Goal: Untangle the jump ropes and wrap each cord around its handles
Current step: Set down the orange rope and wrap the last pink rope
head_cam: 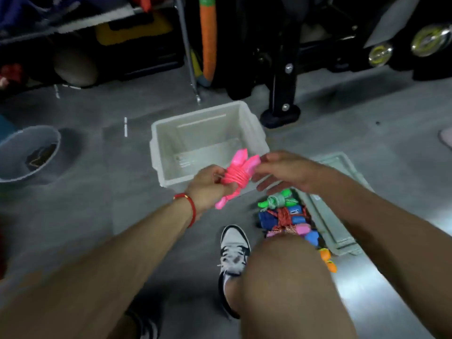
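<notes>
Two hands (210, 184) (283, 171) hold one wrapped pink rope (236, 176).

You've got no readable text here; the small label inside the white bin (193, 133) is too blurred to make out.

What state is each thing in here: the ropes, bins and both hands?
pink jump rope: cord coiled around its handles, held above the white bin.
left hand: grips the pink bundle.
right hand: fingers extended, touching a pink handle tip.
white bin: upright, open, nothing visible inside.
green jump rope: wrapped, lying on the pile.
blue-handled rope: red cord wound around handles.
grey lid: flat on the floor, ropes resting on it.
</notes>
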